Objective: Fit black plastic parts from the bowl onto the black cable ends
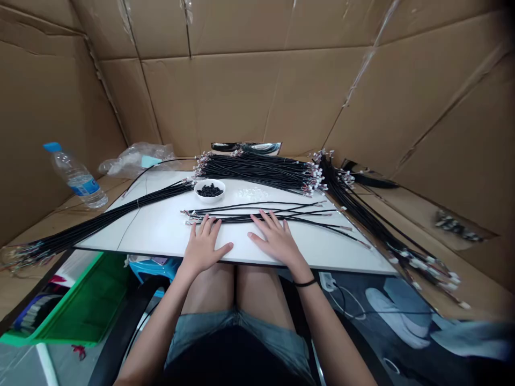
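Note:
Both palms lie flat on the white tabletop (161, 236). My left hand (204, 246) has its fingers spread, the tips touching the left end of a few loose black cables (298, 216). Farther right, my right hand (277, 237) is open too, its fingertips resting on the same cables near their middle. Thin wire ends stick out at both ends of these cables. Just beyond them stands a white bowl (210, 199) of small black pieces (210, 191). To its right lies a scatter of small clear or white pieces (252, 194).
A thick stack of black cables (257, 170) with white connectors lies at the back. More cable bundles run along the left (116, 214) and right (362, 206). A water bottle (80, 179) and plastic bag (139, 160) stand back left. A green crate (88, 305) is below the table's left edge.

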`<state>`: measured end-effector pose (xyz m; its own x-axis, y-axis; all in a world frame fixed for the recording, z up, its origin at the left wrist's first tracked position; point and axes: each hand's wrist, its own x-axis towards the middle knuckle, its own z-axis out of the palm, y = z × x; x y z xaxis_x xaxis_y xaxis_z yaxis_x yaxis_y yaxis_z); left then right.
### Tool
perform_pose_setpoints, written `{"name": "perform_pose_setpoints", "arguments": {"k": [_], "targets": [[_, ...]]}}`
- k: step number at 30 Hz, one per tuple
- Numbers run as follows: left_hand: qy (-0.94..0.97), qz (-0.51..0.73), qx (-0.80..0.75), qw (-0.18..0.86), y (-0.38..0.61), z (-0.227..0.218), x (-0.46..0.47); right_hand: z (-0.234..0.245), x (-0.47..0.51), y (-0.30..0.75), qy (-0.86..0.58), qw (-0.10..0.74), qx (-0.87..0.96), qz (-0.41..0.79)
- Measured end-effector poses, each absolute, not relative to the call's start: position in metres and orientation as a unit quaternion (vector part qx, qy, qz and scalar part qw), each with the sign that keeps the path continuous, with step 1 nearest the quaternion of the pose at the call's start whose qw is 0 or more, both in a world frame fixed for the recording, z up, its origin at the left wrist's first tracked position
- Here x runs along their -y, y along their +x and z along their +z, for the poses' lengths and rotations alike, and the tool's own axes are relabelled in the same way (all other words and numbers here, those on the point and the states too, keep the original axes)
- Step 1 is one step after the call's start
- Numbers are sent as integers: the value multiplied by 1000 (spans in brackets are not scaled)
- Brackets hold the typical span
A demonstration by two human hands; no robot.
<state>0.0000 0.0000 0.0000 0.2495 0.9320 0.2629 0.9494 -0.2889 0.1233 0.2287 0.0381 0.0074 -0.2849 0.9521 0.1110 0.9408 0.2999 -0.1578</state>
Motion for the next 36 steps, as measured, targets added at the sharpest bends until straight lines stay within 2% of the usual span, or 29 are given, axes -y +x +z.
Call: {"name": "perform_pose_setpoints", "arguments": {"k": [36], "targets": [[-795,-116,596,10,0,6,2,7,-38,228,-601,90,793,49]]}}
